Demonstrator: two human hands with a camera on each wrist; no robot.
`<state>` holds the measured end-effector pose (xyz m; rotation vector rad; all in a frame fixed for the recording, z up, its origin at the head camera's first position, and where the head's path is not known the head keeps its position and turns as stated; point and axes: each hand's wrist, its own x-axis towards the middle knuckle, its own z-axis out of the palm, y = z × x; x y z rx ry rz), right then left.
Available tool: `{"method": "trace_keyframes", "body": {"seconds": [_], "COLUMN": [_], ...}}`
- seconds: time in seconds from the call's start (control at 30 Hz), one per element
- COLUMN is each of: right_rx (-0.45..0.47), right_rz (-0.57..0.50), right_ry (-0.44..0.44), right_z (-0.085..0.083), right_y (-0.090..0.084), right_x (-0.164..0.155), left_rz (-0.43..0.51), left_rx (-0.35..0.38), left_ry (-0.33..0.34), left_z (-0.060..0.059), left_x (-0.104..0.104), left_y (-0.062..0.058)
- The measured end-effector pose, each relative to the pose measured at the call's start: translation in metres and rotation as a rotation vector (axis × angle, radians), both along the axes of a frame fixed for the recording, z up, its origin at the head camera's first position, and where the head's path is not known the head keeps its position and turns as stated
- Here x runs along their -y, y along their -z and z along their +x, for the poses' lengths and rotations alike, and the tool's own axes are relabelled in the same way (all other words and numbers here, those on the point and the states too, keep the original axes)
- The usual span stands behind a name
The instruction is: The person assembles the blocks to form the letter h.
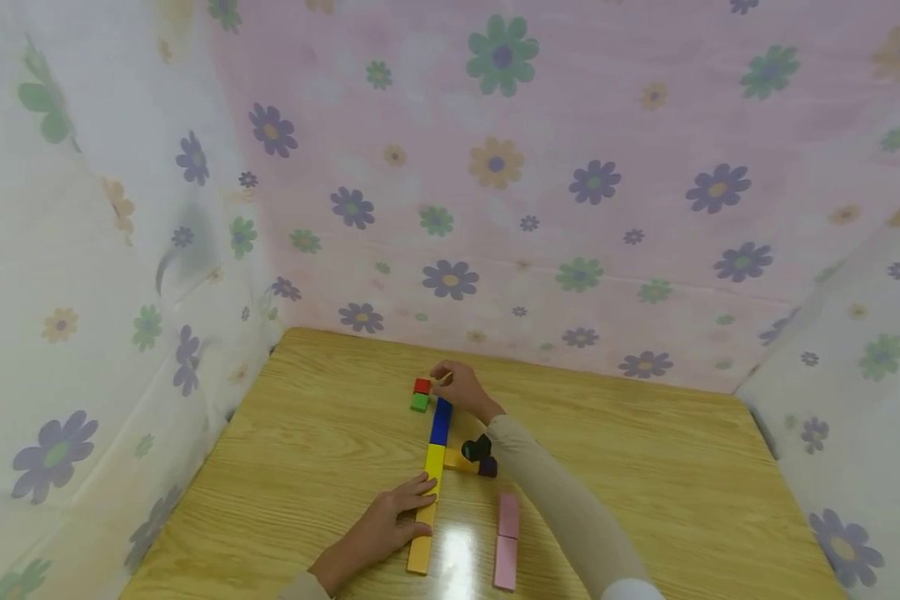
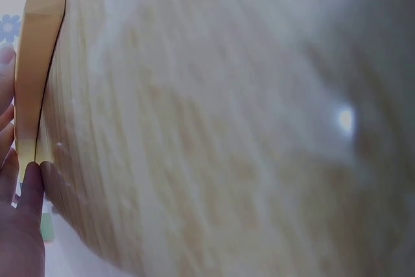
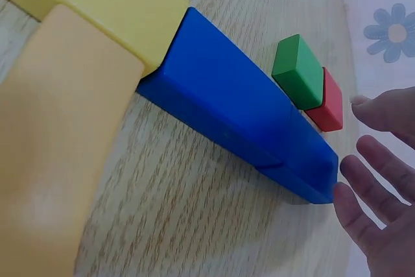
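Note:
A straight row of blocks runs away from me: orange blocks [image 1: 420, 554] nearest, then yellow [image 1: 435, 458], then blue blocks [image 1: 441, 425] at the far end. My left hand [image 1: 390, 517] rests against the row from the left, its fingers stretched over the yellow part and its thumb by the orange. Beyond the blue end, my right hand [image 3: 386, 186] hovers with loosely bent, spread fingers and holds nothing. Near its thumb, a green block [image 3: 298, 72] and a red block [image 3: 329, 102] sit against each other, left of the row in the head view.
Another orange block [image 1: 459, 461] juts rightward from the row, with a dark piece [image 1: 487, 467] at its outer end. Two pink blocks [image 1: 506, 540] lie end to end under the right forearm's left side. Flowered cloth [image 1: 525, 250] walls surround the wooden table [image 1: 645, 467].

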<state>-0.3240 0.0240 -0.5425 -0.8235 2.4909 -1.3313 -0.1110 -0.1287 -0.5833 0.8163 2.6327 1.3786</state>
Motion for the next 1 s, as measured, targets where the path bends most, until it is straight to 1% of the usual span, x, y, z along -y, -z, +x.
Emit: {"method": "trace_keyframes", "body": {"seconds": [0.13, 0.23, 0.4, 0.63, 0.77, 0.9, 1.0], "right_rx": [0.016, 0.000, -0.038, -0.073, -0.102, -0.154, -0.180], "right_rz": [0.000, 0.031, 0.121, 0.222, 0.283, 0.374, 0.407], "right_ry": [0.004, 0.016, 0.029, 0.007, -0.002, -0.006, -0.013], "right_z": [-0.001, -0.002, -0.007, -0.011, -0.013, -0.014, -0.014], "right_y": [0.000, 0.001, 0.004, 0.006, 0.006, 0.007, 0.008], "right_x": [0.001, 0.003, 0.009, 0.021, 0.028, 0.033, 0.035], "left_rz": [-0.003, -0.005, -0.003, 0.003, 0.004, 0.000, -0.004], "left_rx": [0.003, 0.008, 0.021, 0.031, 0.030, 0.031, 0.031], "left_ry": [0.004, 0.004, 0.007, 0.001, -0.003, -0.003, -0.005], "left_z": [0.000, -0.001, -0.001, -0.001, -0.001, 0.000, 0.000], "left_x": [-0.002, -0.003, -0.003, -0.003, -0.002, -0.001, 0.000], "left_y": [-0.002, -0.002, 0.001, 0.003, 0.001, -0.001, -0.002]}}
